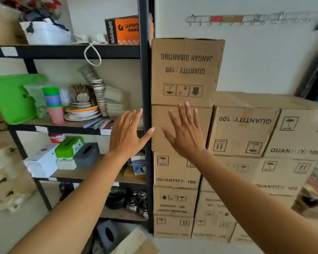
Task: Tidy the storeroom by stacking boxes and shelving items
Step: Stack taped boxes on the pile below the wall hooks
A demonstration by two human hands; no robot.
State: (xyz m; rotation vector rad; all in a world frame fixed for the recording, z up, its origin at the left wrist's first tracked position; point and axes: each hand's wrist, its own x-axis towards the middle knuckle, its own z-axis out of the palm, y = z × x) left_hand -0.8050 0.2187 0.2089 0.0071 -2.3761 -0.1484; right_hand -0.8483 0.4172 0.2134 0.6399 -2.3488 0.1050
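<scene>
Head view: both arms reach forward and up. Both hands are spread flat with straight, parted fingers and hold nothing. The right hand [184, 132] lies palm-forward over the face of the plain box [159, 118], second from the top in a tall column of cardboard cartons that stands just beside the shelf rack. Whether the palm actually presses the cardboard cannot be told. The left hand [126, 133] is at 9 o'clock from the right one, in front of the rack's black upright [145, 70], with its thumb stretched toward the left edge of the plain box.

At 12 o'clock from the right hand sits the top box [186, 72]. It is upside down, its print "QUANTITY : 100" and "JANGAN DIBANTING" inverted, and it overhangs the plain box a little on the right. At 6 o'clock the lower cartons [174, 180] of the column go down to the floor.

At 3 o'clock a lower pile of boxes [246, 131] with the same print stands against the column and the white wall. A hook rail [246, 18] hangs on that wall at 1 o'clock.

On the rack, at 9 o'clock, one shelf carries a green tub [11, 99], stacked plastic cups [53, 105] and a pile of plates [83, 112]. The shelf below holds a green tissue box [68, 146] and, just beside it, a grey tissue box [86, 154]. At 11 o'clock an orange box [125, 30] stands on the top shelf against the upright.
</scene>
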